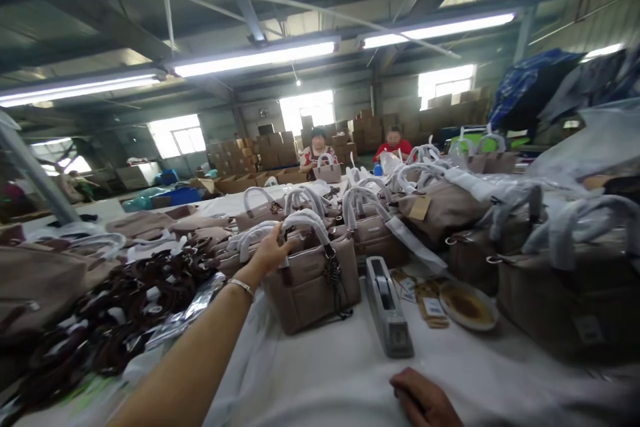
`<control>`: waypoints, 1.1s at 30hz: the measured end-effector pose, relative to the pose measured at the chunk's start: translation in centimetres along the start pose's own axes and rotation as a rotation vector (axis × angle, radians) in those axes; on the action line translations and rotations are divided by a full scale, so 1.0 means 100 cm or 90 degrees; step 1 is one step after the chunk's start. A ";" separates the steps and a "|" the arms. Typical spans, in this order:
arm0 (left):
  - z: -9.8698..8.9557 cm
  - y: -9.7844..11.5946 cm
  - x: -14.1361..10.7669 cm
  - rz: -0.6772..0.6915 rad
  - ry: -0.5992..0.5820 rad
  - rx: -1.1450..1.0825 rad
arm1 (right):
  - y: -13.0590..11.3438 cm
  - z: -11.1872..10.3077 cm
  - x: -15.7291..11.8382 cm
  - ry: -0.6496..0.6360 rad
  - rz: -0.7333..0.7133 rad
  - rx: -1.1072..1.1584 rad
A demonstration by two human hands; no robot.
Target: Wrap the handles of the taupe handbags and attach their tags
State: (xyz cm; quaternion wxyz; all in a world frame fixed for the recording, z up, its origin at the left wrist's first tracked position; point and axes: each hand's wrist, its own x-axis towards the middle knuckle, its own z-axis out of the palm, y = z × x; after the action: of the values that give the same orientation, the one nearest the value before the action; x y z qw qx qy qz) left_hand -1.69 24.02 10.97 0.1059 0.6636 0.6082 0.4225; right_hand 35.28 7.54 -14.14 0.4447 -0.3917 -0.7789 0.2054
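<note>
Pinched around the base of a wrapped handle [306, 217], the left hand [270, 251] has the bag [313, 287] just below and to its right, upright on the white table [320, 373]. Beside it lies a dispenser [388, 310]. The right hand [425, 399] is curled, its full closure unclear. Beyond, people [319, 147] and boxes [275, 149] under strip lights [255, 59].

Taupe handbag [311, 285] upright, wrapped handles raised
</note>
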 end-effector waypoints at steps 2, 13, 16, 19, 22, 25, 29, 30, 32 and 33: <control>0.010 -0.005 -0.004 -0.021 -0.001 -0.034 | -0.004 0.000 -0.001 -0.002 0.011 0.005; -0.006 0.013 -0.048 -0.056 0.063 -0.221 | -0.064 -0.003 0.027 0.032 0.169 0.092; -0.012 0.015 -0.076 -0.075 0.074 -0.210 | -0.094 0.000 0.051 0.057 0.188 0.116; -0.015 0.015 -0.107 -0.073 0.027 -0.187 | -0.115 0.007 0.068 0.027 0.164 0.106; -0.034 0.018 -0.126 -0.038 -0.060 -0.176 | -0.123 0.012 0.071 -0.004 0.166 0.106; -0.063 0.018 -0.133 0.016 -0.230 -0.201 | -0.123 0.015 0.066 -0.012 0.175 0.121; -0.078 0.009 -0.136 0.049 -0.332 -0.227 | -0.132 0.023 0.062 -0.020 0.158 0.136; -0.076 0.004 -0.137 0.054 -0.317 -0.210 | -0.137 0.025 0.063 -0.030 0.141 0.134; -0.069 -0.004 -0.137 0.061 -0.276 -0.170 | -0.149 0.028 0.066 -0.054 0.095 0.123; -0.065 -0.008 -0.137 0.059 -0.260 -0.154 | -0.155 0.029 0.069 -0.066 0.072 0.117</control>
State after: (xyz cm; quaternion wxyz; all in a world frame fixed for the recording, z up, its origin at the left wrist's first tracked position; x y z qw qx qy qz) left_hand -5.44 9.50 8.55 0.2861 0.7450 0.4878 0.3538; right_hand 24.16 3.64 -1.64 0.4255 -0.3812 -0.7554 0.3208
